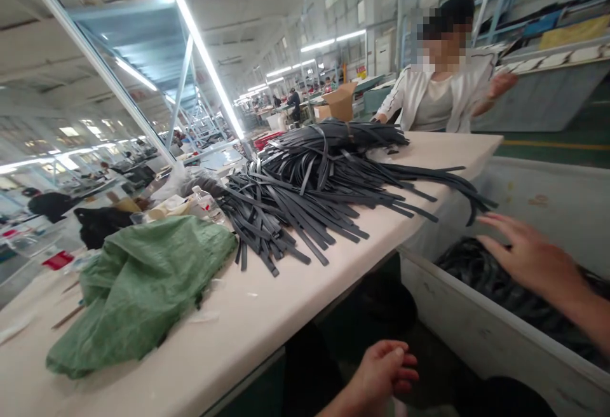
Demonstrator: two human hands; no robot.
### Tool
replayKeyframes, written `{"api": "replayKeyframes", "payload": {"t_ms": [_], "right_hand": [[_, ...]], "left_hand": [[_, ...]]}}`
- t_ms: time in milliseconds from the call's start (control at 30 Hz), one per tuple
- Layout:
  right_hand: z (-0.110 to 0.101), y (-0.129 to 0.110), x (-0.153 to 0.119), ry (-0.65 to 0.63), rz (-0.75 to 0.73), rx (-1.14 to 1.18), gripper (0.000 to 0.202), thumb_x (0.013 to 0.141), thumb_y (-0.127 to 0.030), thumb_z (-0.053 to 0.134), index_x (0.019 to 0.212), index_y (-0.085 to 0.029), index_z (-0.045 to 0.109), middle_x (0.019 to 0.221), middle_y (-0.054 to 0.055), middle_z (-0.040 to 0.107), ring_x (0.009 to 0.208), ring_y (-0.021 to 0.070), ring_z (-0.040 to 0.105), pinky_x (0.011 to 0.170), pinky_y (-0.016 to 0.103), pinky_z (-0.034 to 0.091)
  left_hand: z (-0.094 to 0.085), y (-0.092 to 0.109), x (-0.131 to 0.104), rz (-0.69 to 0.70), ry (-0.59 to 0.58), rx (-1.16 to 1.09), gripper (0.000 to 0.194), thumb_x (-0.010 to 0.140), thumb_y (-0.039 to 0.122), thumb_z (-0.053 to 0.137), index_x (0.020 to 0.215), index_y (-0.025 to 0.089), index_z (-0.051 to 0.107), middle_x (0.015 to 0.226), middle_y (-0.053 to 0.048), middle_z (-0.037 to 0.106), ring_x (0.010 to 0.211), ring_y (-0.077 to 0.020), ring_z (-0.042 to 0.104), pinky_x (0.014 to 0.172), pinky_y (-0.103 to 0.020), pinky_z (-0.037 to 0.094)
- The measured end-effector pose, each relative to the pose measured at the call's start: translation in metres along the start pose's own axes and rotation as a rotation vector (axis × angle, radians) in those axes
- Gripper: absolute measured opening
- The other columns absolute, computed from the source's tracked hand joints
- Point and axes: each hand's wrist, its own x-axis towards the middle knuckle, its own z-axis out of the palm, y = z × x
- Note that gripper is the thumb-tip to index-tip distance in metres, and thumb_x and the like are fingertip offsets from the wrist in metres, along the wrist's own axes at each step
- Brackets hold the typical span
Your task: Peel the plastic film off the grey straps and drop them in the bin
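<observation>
A large heap of dark grey flat straps [309, 175] lies across the pale table [333, 283], with several ends hanging over its right edge. My right hand [534, 258] is just below those hanging ends, above a white bin [476, 321]. Its fingers are stretched out and apart, and nothing shows in them. Inside the bin is a mass of dark strips [471, 264]. My left hand [386, 369] is low in front of the table, its fingers curled and the thumb pressed against them. Whatever it may pinch is hidden; a small pale bit shows beneath it.
A green woven sack [147, 290] lies crumpled on the table's left part, beside a clear plastic bottle [208, 204]. Across the table sits a co-worker [438, 102] in a light jacket. An open cardboard box [338, 104] stands behind the heap. Metal frame posts rise at the left.
</observation>
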Motion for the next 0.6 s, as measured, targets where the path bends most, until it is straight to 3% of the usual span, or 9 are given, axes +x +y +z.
{"api": "replayKeyframes", "payload": {"t_ms": [133, 233, 400, 600], "right_hand": [[0.046, -0.097, 0.05, -0.192, -0.22, 0.016, 0.039, 0.09, -0.023, 0.047, 0.125, -0.011, 0.061, 0.138, 0.016, 0.056, 0.127, 0.027, 0.052, 0.111, 0.039, 0.039], [0.08, -0.142, 0.088, -0.232, -0.257, -0.017, 0.039, 0.091, -0.019, 0.051, 0.128, -0.013, 0.06, 0.139, 0.015, 0.055, 0.128, 0.026, 0.051, 0.109, 0.038, 0.039], [0.119, -0.165, 0.13, -0.276, -0.209, -0.132, 0.034, 0.091, -0.021, 0.054, 0.123, -0.014, 0.064, 0.126, 0.017, 0.063, 0.113, 0.0283, 0.06, 0.097, 0.04, 0.042], [0.128, -0.171, 0.145, -0.309, -0.168, -0.228, 0.022, 0.088, -0.021, 0.06, 0.104, -0.013, 0.072, 0.105, 0.018, 0.069, 0.101, 0.0293, 0.064, 0.09, 0.041, 0.04]], "left_hand": [[-0.001, -0.001, -0.002, -0.019, -0.024, -0.061, 0.067, 0.057, 0.059, 0.082, 0.102, 0.011, 0.068, 0.102, -0.017, 0.07, 0.071, -0.0155, 0.065, 0.061, -0.024, 0.039], [-0.007, 0.003, -0.006, -0.006, -0.023, -0.079, 0.066, 0.058, 0.058, 0.082, 0.102, 0.011, 0.069, 0.102, -0.017, 0.071, 0.072, -0.0155, 0.066, 0.062, -0.023, 0.04], [-0.021, 0.013, -0.011, 0.004, 0.018, -0.108, 0.065, 0.059, 0.058, 0.082, 0.103, 0.012, 0.068, 0.1, -0.015, 0.071, 0.072, -0.0144, 0.066, 0.062, -0.022, 0.039], [-0.04, 0.005, 0.004, -0.042, 0.053, -0.195, 0.066, 0.05, 0.055, 0.087, 0.097, 0.012, 0.067, 0.094, -0.015, 0.07, 0.067, -0.0162, 0.064, 0.06, -0.025, 0.039]]}}
